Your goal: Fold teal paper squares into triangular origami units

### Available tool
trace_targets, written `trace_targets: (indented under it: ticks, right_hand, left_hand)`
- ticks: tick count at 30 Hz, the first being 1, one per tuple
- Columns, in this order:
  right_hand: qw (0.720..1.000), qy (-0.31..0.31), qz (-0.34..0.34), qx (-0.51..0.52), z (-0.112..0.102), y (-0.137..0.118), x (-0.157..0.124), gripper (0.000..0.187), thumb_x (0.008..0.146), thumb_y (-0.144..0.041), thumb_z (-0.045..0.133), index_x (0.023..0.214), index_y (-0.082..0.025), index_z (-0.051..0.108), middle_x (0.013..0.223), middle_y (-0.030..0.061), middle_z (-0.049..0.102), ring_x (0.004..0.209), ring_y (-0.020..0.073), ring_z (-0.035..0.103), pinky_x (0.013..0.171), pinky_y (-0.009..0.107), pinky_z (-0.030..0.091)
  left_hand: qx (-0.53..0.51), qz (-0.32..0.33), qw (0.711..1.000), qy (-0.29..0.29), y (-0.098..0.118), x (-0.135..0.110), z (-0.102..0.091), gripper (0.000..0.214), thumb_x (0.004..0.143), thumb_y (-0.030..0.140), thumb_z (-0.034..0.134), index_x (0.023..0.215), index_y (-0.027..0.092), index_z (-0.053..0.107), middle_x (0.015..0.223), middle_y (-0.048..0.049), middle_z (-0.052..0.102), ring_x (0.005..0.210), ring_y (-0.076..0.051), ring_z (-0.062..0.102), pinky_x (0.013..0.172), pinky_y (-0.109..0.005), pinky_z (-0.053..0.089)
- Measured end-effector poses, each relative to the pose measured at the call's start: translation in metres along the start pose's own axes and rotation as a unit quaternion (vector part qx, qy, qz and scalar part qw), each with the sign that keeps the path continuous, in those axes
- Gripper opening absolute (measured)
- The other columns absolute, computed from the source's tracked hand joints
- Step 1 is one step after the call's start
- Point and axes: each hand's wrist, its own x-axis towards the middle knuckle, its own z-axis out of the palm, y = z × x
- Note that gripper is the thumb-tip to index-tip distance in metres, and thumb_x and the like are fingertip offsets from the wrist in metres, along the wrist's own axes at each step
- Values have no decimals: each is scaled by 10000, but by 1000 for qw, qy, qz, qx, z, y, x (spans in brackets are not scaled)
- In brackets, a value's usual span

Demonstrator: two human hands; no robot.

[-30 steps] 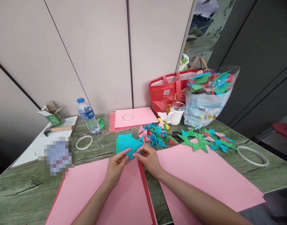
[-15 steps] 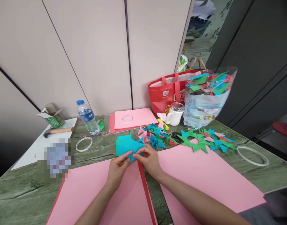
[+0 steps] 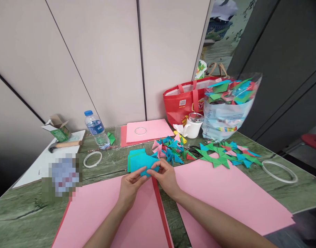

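My left hand (image 3: 130, 187) and my right hand (image 3: 166, 177) meet above the near table and pinch one small piece of blue paper (image 3: 147, 167) between their fingertips. Just behind it lies a small stack of blue paper squares (image 3: 136, 158). Beyond that sits a heap of folded paper triangles (image 3: 170, 150) in blue, pink and green. Under my hands lies a large pink sheet (image 3: 116, 217) on a red one; another pink sheet (image 3: 225, 193) lies to the right.
A water bottle (image 3: 96, 129), a hammer (image 3: 63, 144), an open carton (image 3: 57, 127) and tape rings (image 3: 92, 158) (image 3: 279, 171) lie on the green table (image 3: 23, 210). At the back stand a white mug (image 3: 192, 125), a red bag (image 3: 185, 100) and a clear bag of folded papers (image 3: 226, 106).
My fingers have shifted a little on the blue paper, pressing it narrower. Both hands stay in the same place.
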Motion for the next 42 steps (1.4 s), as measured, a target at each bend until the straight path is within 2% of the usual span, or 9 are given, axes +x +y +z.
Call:
trace_targets:
  ticks: [4, 9, 14, 18, 26, 30, 35, 42]
  right_hand:
    - [1000, -17, -1, -7, -1, 3, 1, 135, 647, -312, 659, 601, -190, 624, 619, -21, 441, 563, 107, 405, 521, 226, 344]
    - [997, -65, -12, 40, -1, 8, 0, 113, 631, -283, 680, 716, -211, 664, 732, 4, 481, 650, 124, 469, 548, 229, 396]
    - [995, -74, -1, 68, -1, 8, 1, 124, 615, -251, 695, 727, -209, 662, 747, 5, 463, 688, 131, 489, 572, 235, 424]
    - [993, -81, -2, 85, -1, 5, 0, 106, 625, -231, 686, 724, -209, 657, 757, 5, 456, 705, 132, 495, 576, 233, 433]
    - [994, -82, 4, 75, -1, 4, 0, 118, 615, -233, 689, 726, -212, 657, 763, 8, 470, 713, 133, 492, 578, 232, 446]
    - [994, -84, 10, 71, -2, 3, 1, 117, 605, -258, 695, 704, -210, 657, 760, 10, 487, 726, 137, 492, 577, 229, 450]
    - [993, -91, -1, 80, -3, 1, 1, 120, 604, -263, 697, 707, -212, 662, 787, 11, 510, 725, 136, 506, 608, 243, 448]
    - [991, -98, 7, 92, -2, 4, 0, 139, 602, -289, 696, 714, -212, 666, 844, 27, 536, 740, 146, 523, 619, 260, 457]
  left_hand:
    - [-28, -5, 1000, 3, -1, 0, 0, 381, 552, 259, 727, 920, 173, 683, 626, 4, 640, 602, -125, 553, 677, -284, 484]
    - [-12, 2, 1000, 8, 0, 0, -3, 392, 562, 268, 721, 943, 189, 673, 645, 8, 650, 608, -118, 551, 651, -253, 476]
    - [-19, 1, 1000, 7, 2, 0, -3, 399, 563, 276, 716, 945, 172, 672, 717, -22, 654, 651, -136, 548, 653, -268, 470]
    - [-16, 0, 1000, 14, 0, 0, -3, 404, 576, 270, 709, 965, 172, 664, 574, 20, 579, 577, -107, 491, 619, -257, 449]
    - [15, 32, 999, 39, -6, -1, -3, 420, 553, 274, 724, 953, 158, 668, 464, 69, 419, 457, -60, 341, 460, -201, 352]
    - [8, 36, 999, 31, -5, -1, -3, 417, 561, 263, 721, 964, 174, 663, 511, 53, 501, 485, -66, 393, 497, -199, 381]
    - [-3, 10, 999, 37, -1, -2, -3, 378, 549, 280, 726, 910, 174, 688, 679, -20, 653, 599, -125, 521, 599, -244, 450]
    - [3, 26, 998, 57, 0, -3, 0, 381, 526, 271, 739, 891, 167, 693, 526, 28, 568, 480, -82, 437, 493, -210, 411]
